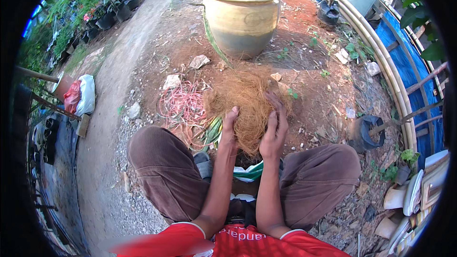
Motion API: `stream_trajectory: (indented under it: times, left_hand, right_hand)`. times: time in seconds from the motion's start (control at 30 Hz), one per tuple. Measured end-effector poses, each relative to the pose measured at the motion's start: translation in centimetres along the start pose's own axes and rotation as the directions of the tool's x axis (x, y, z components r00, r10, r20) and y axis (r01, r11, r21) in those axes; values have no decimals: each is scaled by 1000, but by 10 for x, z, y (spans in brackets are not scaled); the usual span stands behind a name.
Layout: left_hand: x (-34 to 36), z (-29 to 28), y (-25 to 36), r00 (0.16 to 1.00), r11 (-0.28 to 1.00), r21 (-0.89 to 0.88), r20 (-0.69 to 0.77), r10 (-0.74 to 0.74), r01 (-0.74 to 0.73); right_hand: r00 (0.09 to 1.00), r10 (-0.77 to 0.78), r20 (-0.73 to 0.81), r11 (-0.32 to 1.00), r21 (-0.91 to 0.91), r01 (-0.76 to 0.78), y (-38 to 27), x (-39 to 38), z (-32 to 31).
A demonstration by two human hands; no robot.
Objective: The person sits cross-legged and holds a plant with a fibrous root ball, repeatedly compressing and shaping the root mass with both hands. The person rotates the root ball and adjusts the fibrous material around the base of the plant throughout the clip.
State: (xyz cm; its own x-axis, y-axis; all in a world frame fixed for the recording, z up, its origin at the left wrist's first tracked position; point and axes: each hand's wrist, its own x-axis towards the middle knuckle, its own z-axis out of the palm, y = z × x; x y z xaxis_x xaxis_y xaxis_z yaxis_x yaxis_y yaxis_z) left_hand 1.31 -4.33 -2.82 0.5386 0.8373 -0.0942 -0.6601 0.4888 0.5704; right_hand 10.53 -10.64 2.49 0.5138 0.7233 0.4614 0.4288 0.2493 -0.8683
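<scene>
Between my two hands is a loose, tangled clump of brown coconut fibre (249, 107), wider at its far end and narrowing toward me. My left hand (229, 127) presses on its left side, the thumb pointing away from me. From the right, my right hand (275, 126) cups the clump with bent fingers; some fingertips are hidden by the strands. A tangle of pink and white plastic string (183, 104) lies on the ground left of the fibre. Below the clump, a green and white sack (248, 172) shows between my legs, partly hidden by my forearms.
A large tan glazed pot (241, 24) stands just beyond the fibre. Stones (199, 61) are scattered on the reddish soil. To the right are a black plant bag (366, 133) and long bamboo poles (388, 74). Potted plants (107, 19) line the path at far left.
</scene>
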Motion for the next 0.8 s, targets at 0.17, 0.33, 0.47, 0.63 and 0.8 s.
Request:
stream_trajectory:
  times: [0.17, 0.33, 0.47, 0.63, 0.8]
  left_hand:
    - [4, 3, 5, 992, 987, -135, -107, 73, -87]
    - [9, 1, 11, 972, 928, -324, -200, 121, -182]
    - [8, 2, 16, 962, 940, -251, -206, 181, -231]
    - [3, 14, 6, 976, 978, -139, -173, 132, -157]
    - [-9, 28, -18, 1000, 997, -82, -20, 6, -8]
  right_hand:
    - [932, -43, -360, 957, 254, 142, 18, -4, 12]
    - [828, -304, -471, 925, 60, 375, 47, -12, 33]
    - [898, -329, -293, 936, 27, 352, 52, -21, 58]
    - [882, -356, -308, 934, -133, 331, 47, -18, 49]
    - [893, -133, -431, 987, 20, 157, 38, -17, 18]
